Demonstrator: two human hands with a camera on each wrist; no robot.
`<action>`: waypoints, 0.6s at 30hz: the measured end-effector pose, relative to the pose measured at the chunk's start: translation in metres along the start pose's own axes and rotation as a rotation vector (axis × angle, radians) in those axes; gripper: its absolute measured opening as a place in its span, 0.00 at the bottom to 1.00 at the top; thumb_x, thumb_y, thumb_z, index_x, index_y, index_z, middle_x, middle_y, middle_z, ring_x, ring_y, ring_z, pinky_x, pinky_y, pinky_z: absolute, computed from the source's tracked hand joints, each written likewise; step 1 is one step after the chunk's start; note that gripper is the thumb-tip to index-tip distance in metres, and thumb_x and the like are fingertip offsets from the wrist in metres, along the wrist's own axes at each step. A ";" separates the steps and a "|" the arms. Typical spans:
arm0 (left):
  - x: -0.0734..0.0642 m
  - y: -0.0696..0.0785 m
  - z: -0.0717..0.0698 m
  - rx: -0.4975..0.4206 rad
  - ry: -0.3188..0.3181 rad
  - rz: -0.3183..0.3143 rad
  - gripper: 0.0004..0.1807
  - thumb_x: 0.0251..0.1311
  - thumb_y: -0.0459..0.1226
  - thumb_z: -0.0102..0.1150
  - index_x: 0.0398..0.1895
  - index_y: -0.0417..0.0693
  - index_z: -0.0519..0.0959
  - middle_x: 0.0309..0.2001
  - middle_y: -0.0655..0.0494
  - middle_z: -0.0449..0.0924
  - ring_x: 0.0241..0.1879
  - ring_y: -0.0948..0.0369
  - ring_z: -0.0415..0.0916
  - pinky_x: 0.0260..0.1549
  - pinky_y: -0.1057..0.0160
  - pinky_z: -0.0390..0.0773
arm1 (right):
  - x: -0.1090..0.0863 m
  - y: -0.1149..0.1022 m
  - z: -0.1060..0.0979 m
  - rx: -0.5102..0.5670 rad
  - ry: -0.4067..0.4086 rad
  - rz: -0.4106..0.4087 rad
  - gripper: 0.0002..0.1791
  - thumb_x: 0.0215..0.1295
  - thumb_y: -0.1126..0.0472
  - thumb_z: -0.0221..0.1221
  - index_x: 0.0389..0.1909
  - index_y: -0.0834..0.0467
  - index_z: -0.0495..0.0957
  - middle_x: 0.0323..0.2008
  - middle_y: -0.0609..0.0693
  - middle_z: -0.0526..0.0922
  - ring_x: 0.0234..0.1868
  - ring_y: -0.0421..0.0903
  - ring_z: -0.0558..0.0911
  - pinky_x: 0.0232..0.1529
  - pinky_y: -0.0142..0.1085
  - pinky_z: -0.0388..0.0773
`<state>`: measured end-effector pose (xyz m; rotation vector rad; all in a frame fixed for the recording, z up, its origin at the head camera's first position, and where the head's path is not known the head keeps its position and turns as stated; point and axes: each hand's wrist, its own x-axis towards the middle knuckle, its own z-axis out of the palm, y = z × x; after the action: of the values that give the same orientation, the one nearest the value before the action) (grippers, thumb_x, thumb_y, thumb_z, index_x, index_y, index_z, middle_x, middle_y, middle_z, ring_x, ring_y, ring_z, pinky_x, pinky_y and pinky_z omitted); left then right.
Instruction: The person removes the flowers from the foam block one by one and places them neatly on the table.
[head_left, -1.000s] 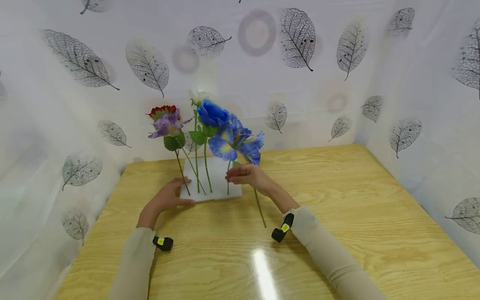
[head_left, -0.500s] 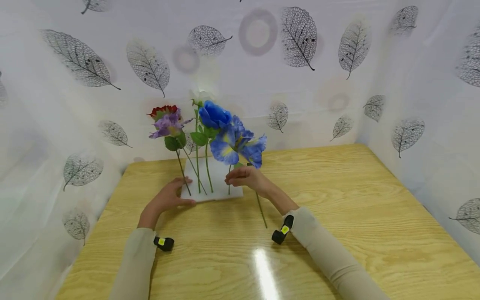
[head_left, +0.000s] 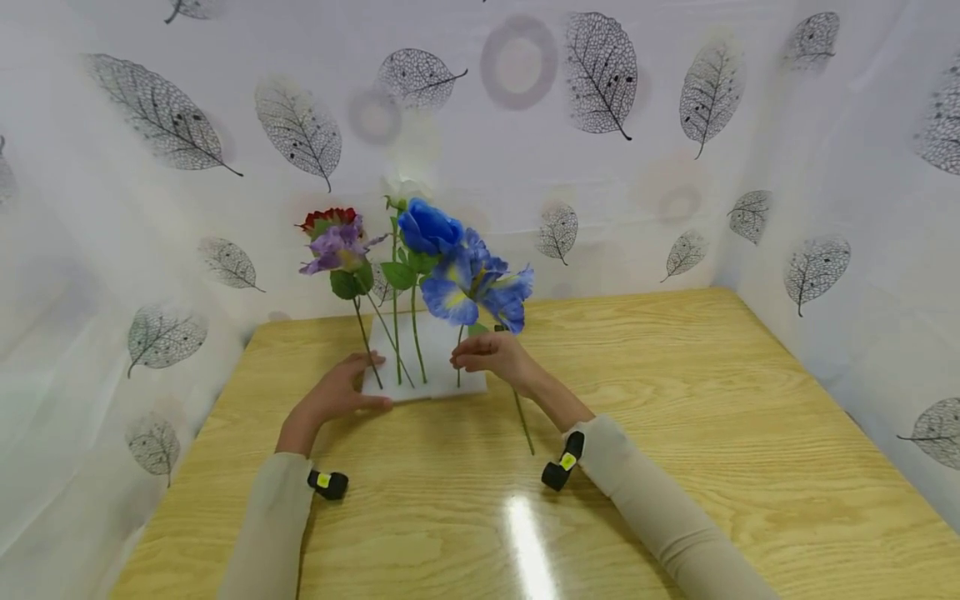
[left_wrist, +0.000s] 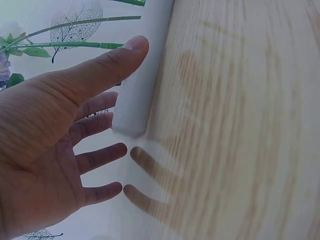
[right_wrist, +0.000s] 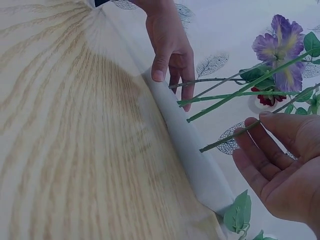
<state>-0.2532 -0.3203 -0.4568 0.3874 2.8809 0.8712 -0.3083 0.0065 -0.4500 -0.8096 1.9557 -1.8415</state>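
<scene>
A white foam board [head_left: 438, 346] lies at the table's back left, with several artificial flowers standing in it. My left hand [head_left: 335, 393] holds the board's near left corner, thumb along the front edge and fingers at the left side. My right hand [head_left: 497, 354] pinches the thin green stem [right_wrist: 227, 140] of a blue iris [head_left: 452, 293] between thumb and fingertips; the stem's lower end meets the board near its right side. Also upright in the board are a blue rose [head_left: 429, 227], a purple flower [head_left: 336, 247], a red flower [head_left: 330, 217] and a pale white flower [head_left: 408, 190].
Under the right wrist, a loose stem [head_left: 522, 421] lies on the wooden table [head_left: 675, 400]; it seems to belong to the other blue bloom [head_left: 508, 298] at the right. Leaf-printed white curtains [head_left: 480, 150] enclose the table's back and sides.
Both hands stay almost where they were. The blue iris has shifted very slightly to the right, along with a small drift of the whole head view.
</scene>
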 end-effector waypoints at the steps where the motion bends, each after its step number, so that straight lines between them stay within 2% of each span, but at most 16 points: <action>1: 0.000 0.000 0.000 0.000 -0.001 -0.001 0.48 0.54 0.52 0.76 0.74 0.39 0.67 0.75 0.30 0.59 0.74 0.32 0.57 0.72 0.34 0.60 | 0.000 0.000 0.000 -0.003 0.005 0.002 0.14 0.70 0.72 0.59 0.54 0.72 0.81 0.48 0.63 0.88 0.46 0.42 0.88 0.55 0.45 0.85; 7: 0.001 -0.002 0.000 0.001 -0.006 -0.004 0.49 0.54 0.52 0.76 0.74 0.40 0.67 0.75 0.30 0.59 0.74 0.33 0.57 0.72 0.34 0.61 | 0.001 0.001 0.002 -0.005 0.025 0.008 0.13 0.70 0.69 0.61 0.52 0.70 0.82 0.46 0.60 0.89 0.44 0.41 0.88 0.56 0.48 0.85; 18: 0.001 -0.001 -0.001 -0.005 -0.007 -0.002 0.48 0.54 0.51 0.77 0.74 0.39 0.67 0.75 0.31 0.59 0.74 0.33 0.57 0.72 0.34 0.60 | 0.001 -0.001 0.005 0.004 0.067 0.029 0.13 0.70 0.69 0.62 0.52 0.70 0.83 0.47 0.62 0.88 0.44 0.42 0.88 0.59 0.53 0.82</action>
<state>-0.2541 -0.3214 -0.4569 0.3867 2.8721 0.8750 -0.3064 0.0018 -0.4493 -0.7236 1.9925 -1.8777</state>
